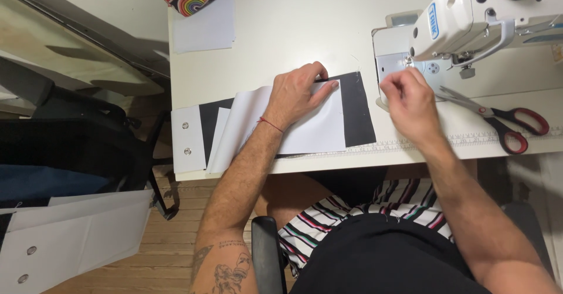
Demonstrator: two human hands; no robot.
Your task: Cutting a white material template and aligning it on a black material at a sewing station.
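The left hand lies flat, fingers spread, pressing a white rectangular fabric panel onto a black cloth piece on the white table, just left of the white sewing machine. The right hand is at the machine's needle area, fingers pinched together; what they grip cannot be told. Red-handled scissors lie right of that hand, below the machine.
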